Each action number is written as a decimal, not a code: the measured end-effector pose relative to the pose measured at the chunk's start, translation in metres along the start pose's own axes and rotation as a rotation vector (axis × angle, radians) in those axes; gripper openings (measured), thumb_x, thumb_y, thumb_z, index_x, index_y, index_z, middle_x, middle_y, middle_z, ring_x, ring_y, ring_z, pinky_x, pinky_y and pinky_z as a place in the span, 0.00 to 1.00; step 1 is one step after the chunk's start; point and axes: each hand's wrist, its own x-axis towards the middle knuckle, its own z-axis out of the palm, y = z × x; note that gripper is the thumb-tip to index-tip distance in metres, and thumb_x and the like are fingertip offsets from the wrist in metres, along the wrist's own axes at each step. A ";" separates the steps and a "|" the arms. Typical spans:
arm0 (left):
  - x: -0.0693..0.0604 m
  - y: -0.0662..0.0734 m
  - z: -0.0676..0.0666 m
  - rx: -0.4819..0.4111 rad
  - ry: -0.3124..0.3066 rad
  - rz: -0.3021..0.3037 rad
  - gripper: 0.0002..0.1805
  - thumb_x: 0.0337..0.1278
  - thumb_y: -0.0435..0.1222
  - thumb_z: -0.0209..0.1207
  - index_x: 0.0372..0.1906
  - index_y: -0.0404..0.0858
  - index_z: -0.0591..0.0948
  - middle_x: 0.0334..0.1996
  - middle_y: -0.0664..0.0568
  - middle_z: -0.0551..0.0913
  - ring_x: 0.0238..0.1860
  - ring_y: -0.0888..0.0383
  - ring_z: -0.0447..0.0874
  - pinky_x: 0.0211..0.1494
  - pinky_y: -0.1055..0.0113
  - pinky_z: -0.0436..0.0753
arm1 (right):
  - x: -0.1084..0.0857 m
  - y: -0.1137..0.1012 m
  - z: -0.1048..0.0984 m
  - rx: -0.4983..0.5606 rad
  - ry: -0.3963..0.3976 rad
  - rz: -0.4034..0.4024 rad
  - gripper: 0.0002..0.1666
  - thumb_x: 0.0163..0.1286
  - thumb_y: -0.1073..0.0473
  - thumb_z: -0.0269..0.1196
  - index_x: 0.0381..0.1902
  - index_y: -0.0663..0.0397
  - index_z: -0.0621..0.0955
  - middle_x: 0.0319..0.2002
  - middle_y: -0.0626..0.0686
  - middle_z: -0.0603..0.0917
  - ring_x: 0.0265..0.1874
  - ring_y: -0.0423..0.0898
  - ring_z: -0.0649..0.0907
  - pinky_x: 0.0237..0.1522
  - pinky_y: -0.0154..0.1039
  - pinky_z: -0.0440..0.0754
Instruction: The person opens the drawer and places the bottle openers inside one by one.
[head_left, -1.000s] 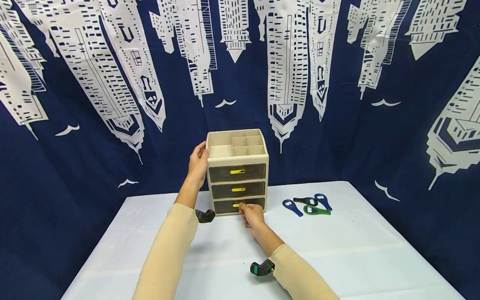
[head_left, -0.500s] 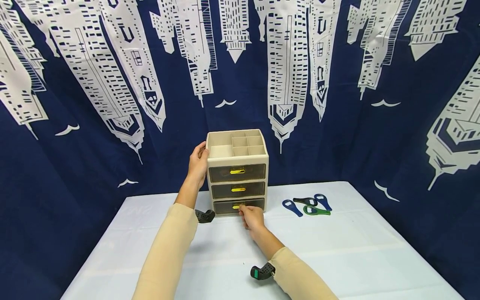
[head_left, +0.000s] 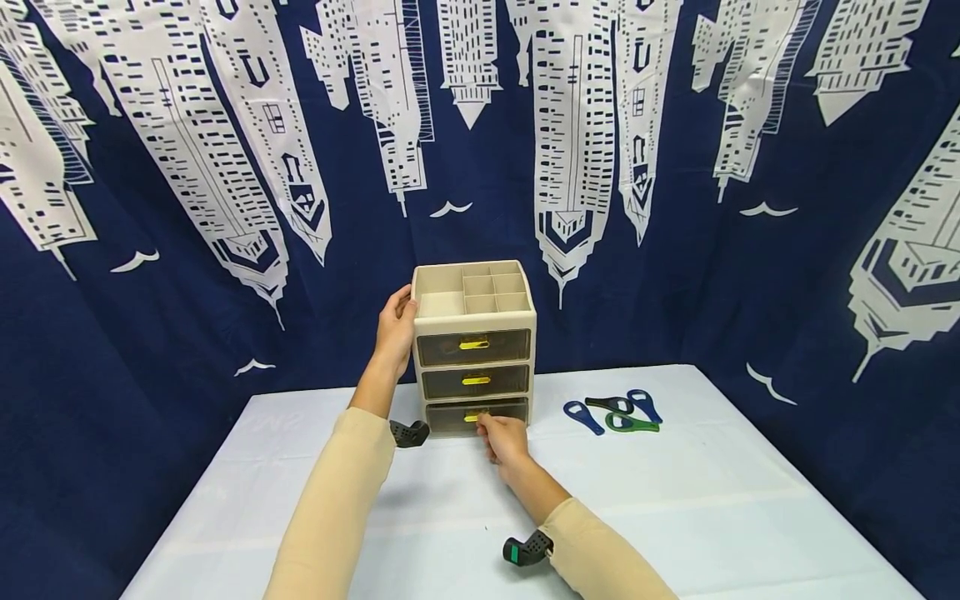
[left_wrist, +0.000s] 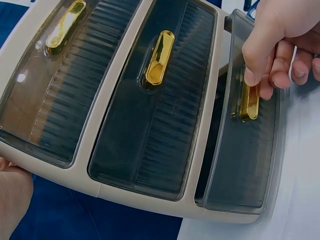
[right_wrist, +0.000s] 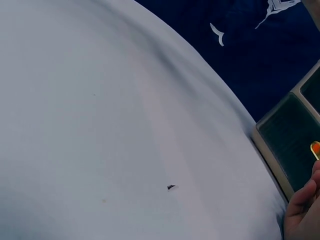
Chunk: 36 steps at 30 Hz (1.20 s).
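A cream drawer organizer (head_left: 476, 320) with three dark see-through drawers and gold handles stands upright at the back of the table. My left hand (head_left: 396, 330) rests against its left side, near the top; in the left wrist view only part of that hand (left_wrist: 15, 200) shows at the lower left. With thumb and fingers, my right hand (head_left: 504, 437) pinches the gold handle (left_wrist: 249, 102) of the bottom drawer (left_wrist: 240, 160). That drawer sticks out slightly from the frame, with a dark gap behind its front. The upper two drawers are closed.
Right of the organizer lie several bottle openers, among them a blue one (head_left: 583, 417), a black one (head_left: 609, 404) and a green one (head_left: 632, 423). The white-covered table (head_left: 675, 517) meets a dark blue curtain (head_left: 360, 250) behind.
The bottom drawer has come slightly forward from its closed position, with the right hand moving back a little along with it. The left hand stays on the organizer's side.
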 end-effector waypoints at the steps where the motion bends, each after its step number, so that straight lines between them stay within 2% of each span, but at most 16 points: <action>1: 0.000 -0.001 0.000 -0.001 -0.001 -0.001 0.25 0.83 0.35 0.47 0.77 0.37 0.65 0.73 0.39 0.67 0.70 0.47 0.68 0.71 0.55 0.69 | -0.001 0.000 0.000 0.000 -0.001 -0.001 0.16 0.75 0.58 0.62 0.40 0.69 0.86 0.25 0.49 0.81 0.18 0.38 0.70 0.20 0.29 0.68; 6: 0.002 -0.002 -0.001 -0.001 -0.003 -0.001 0.25 0.83 0.35 0.47 0.77 0.37 0.66 0.73 0.39 0.67 0.70 0.47 0.68 0.70 0.55 0.69 | -0.002 0.001 0.000 0.006 -0.002 -0.005 0.17 0.74 0.58 0.62 0.42 0.71 0.85 0.25 0.48 0.81 0.19 0.38 0.71 0.19 0.29 0.68; 16: 0.000 -0.001 -0.001 0.010 -0.017 0.003 0.25 0.84 0.35 0.47 0.78 0.37 0.65 0.73 0.40 0.67 0.70 0.48 0.68 0.71 0.55 0.69 | -0.008 0.001 0.000 0.011 0.010 0.002 0.15 0.70 0.59 0.64 0.37 0.70 0.85 0.23 0.49 0.79 0.17 0.38 0.70 0.19 0.30 0.68; 23: 0.002 -0.002 0.000 0.012 -0.012 0.008 0.25 0.84 0.36 0.46 0.78 0.37 0.65 0.74 0.41 0.68 0.70 0.49 0.68 0.71 0.56 0.68 | -0.011 0.001 -0.002 -0.006 0.021 0.005 0.16 0.67 0.59 0.63 0.36 0.73 0.85 0.19 0.48 0.77 0.14 0.38 0.68 0.17 0.30 0.67; 36: 0.003 -0.002 -0.001 0.021 -0.006 0.004 0.25 0.84 0.35 0.46 0.78 0.36 0.65 0.73 0.40 0.68 0.70 0.49 0.68 0.71 0.56 0.69 | -0.019 0.001 -0.005 -0.015 0.015 0.010 0.15 0.68 0.59 0.63 0.33 0.69 0.85 0.20 0.49 0.77 0.15 0.39 0.69 0.17 0.30 0.67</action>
